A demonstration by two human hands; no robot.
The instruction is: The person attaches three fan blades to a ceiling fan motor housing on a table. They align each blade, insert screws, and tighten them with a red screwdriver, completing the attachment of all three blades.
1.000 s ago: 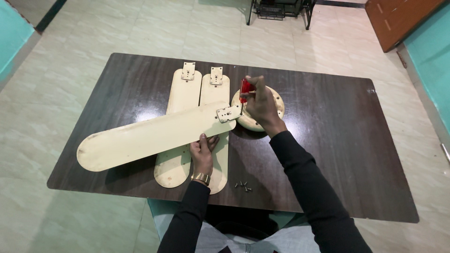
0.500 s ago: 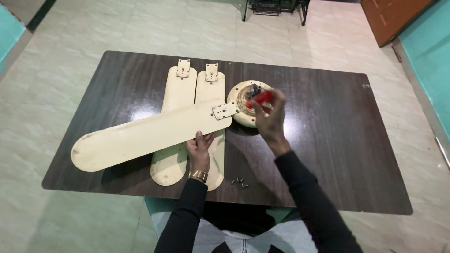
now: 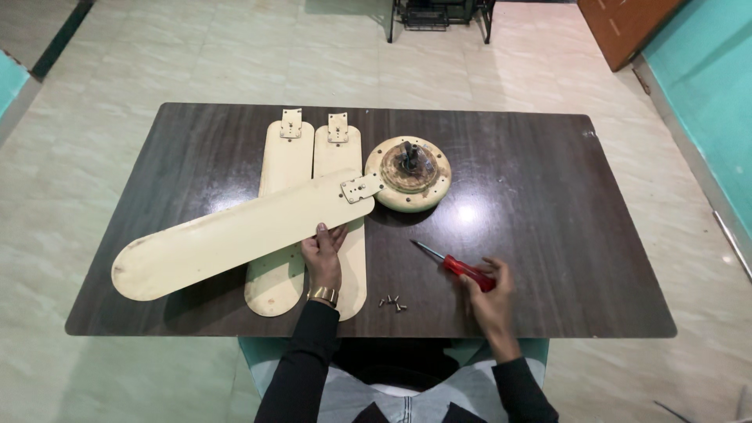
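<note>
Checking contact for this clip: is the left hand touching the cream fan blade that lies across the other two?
Touching. The head view shows the left hand with its fingers resting on the edge of the diagonal fan blade, no gap between them.

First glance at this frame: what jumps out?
A long cream fan blade lies slantwise across two other blades on the dark table, its bracket end at the round motor hub, with the left hand on its edge. The right hand grips a red-handled screwdriver near loose screws.

Screws (image 3: 392, 302) (tiny) uncountable; screwdriver (image 3: 458, 266) handle half-hidden.
</note>
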